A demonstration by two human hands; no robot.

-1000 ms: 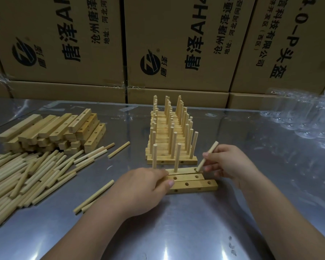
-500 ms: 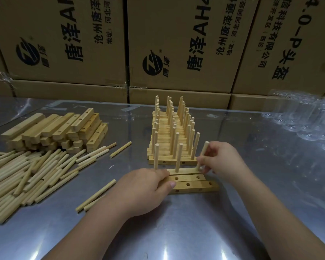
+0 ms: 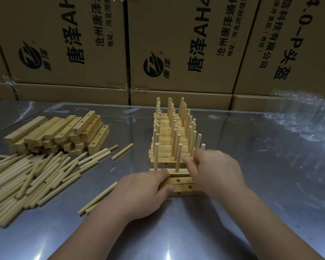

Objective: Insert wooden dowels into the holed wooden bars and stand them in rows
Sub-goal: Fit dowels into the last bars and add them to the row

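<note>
Right hand, just in front of the finished block, grips a dowel upright; only the dowel's top shows above the knuckles, and its lower end is hidden. Left hand, nearer than the block and slightly to its left, clamps the left end of three loose bars, fingers over the top, thumb on the near face. These bars lie side by side just in front of the block, parallel to its front edge. The bar closest to the block carries two standing dowels; the two nearer bars show open holes. The finished block is many bars packed together with three lines of pegs upright. Well left of the block sits a stack of blank bars, with a heap of loose dowels in front of the stack. All rests on a metal table. Behind the block are cardboard boxes; to its right, clear plastic items.
</note>
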